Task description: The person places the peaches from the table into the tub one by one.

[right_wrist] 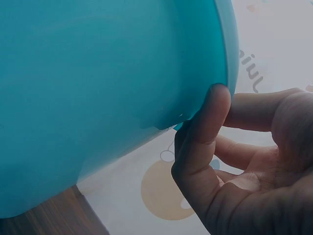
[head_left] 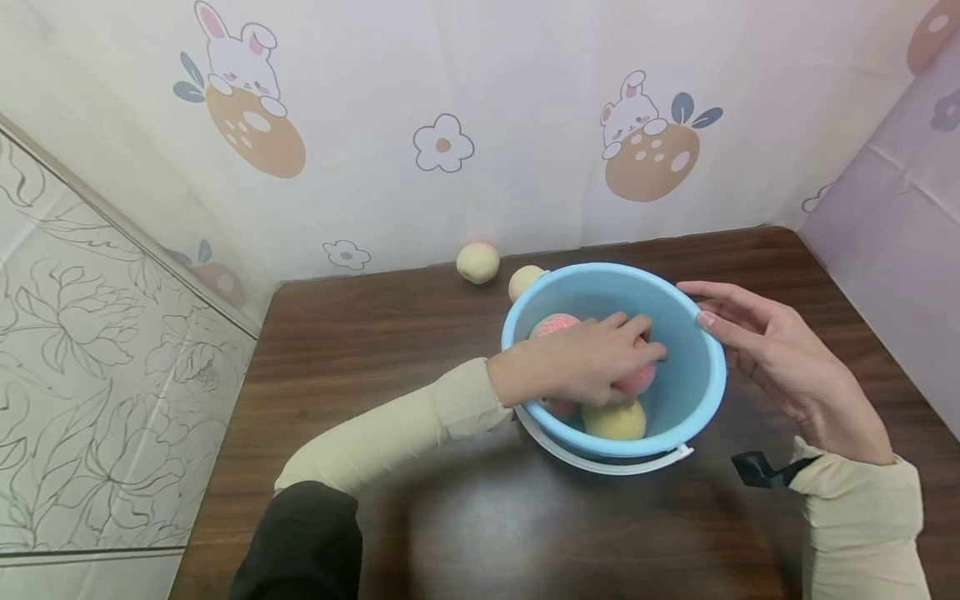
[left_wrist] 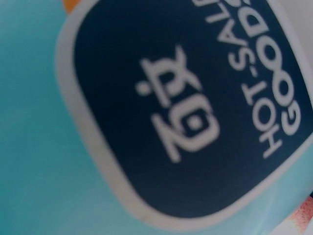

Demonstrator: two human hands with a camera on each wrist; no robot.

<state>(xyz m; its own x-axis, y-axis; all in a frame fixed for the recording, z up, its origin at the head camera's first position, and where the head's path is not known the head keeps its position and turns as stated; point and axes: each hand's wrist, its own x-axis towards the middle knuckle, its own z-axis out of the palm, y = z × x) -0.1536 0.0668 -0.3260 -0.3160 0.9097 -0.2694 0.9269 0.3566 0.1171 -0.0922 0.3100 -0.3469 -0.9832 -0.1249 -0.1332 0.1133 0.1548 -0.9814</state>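
Observation:
A light blue bucket (head_left: 613,277) stands on the table with several round fruits in it. Inside it, my left hand (head_left: 592,358) has its fingers curled over a pink peach (head_left: 637,380), which is partly hidden under the palm. A speckled pink peach (head_left: 557,323) lies behind that wrist, and a yellow fruit (head_left: 617,421) sits below the hand. My right hand (head_left: 780,350) touches the bucket's right rim from outside with thumb and forefinger, the other fingers loose. Up close, the left wrist view shows a dark label (left_wrist: 195,112) over blue.
Two pale fruits stand outside at the back, one a cream fruit (head_left: 477,262) near the wall, the other a partly hidden fruit (head_left: 522,282) against the bucket. The white handle (head_left: 600,465) hangs down in front. A patterned cloth (head_left: 360,125) covers the wall behind the brown table (head_left: 360,333).

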